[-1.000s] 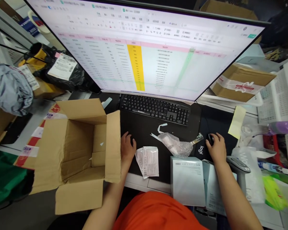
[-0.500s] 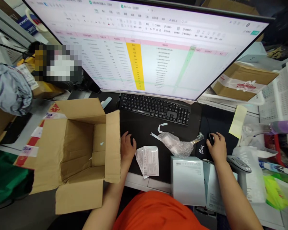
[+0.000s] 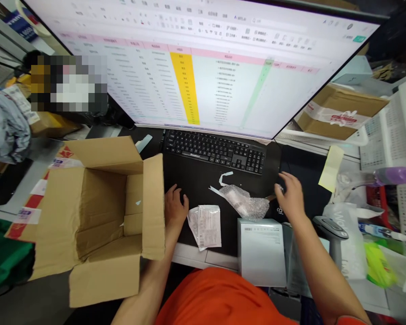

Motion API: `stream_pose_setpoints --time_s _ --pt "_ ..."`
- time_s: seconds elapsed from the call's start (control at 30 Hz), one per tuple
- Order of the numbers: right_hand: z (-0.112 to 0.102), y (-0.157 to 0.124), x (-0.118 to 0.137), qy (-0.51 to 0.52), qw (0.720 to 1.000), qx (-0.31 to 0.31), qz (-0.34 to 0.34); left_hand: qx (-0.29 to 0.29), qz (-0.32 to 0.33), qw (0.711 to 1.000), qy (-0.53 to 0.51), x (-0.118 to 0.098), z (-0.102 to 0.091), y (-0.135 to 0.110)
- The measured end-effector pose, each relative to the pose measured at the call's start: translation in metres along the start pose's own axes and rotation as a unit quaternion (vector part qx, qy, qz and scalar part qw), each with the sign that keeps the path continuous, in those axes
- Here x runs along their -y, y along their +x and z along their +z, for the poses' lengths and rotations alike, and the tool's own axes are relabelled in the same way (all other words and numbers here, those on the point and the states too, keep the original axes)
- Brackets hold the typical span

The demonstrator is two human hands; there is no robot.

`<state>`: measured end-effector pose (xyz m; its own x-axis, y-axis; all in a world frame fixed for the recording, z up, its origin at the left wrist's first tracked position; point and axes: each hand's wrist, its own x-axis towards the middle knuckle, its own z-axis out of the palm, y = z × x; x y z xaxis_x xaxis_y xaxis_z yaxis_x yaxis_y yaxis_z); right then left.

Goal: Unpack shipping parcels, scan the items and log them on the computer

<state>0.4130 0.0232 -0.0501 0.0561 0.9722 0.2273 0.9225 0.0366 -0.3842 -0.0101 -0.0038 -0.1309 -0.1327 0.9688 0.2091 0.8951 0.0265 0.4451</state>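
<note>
Crinkly clear bubble wrap [image 3: 245, 203] lies on flat black mat [image 3: 196, 187]; right hand [image 3: 290, 196] at its end, half-open, grip unclear. Left hand [image 3: 176, 205] loosely open, holding nothing, beside cardboard box [image 3: 104, 280] flap edge. Bare mat below keyboard [image 3: 213, 151].

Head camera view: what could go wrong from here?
The open cardboard box crowds your left hand, so lifting that arm could bump its flaps. The pale box sits at the desk's front edge and might get knocked off. Your right hand could snag the nearby bubble wrap.
</note>
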Motion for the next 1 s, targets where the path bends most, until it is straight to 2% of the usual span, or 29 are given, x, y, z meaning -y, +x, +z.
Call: stream_pose_setpoints --time_s 0.07,0.13,0.27,0.73,1.0 --pt "0.015 0.017 0.03 0.037 0.997 0.033 -0.057 0.008 -0.005 1.0 -0.002 0.0 0.0 0.0" --pt "0.034 0.032 0.054 0.044 0.994 0.058 -0.086 0.011 -0.007 1.0 -0.002 0.0 0.0 0.0" --pt "0.059 0.046 0.076 0.013 0.991 0.096 -0.088 0.005 -0.004 1.0 0.002 0.0 0.0 0.0" --pt "0.058 0.036 0.059 -0.024 0.994 0.094 -0.058 0.002 -0.018 1.0 -0.017 0.001 0.002 0.001" --pt "0.062 0.031 0.055 -0.022 0.993 0.09 -0.071 0.002 -0.016 1.0 -0.015 0.0 0.0 0.001"
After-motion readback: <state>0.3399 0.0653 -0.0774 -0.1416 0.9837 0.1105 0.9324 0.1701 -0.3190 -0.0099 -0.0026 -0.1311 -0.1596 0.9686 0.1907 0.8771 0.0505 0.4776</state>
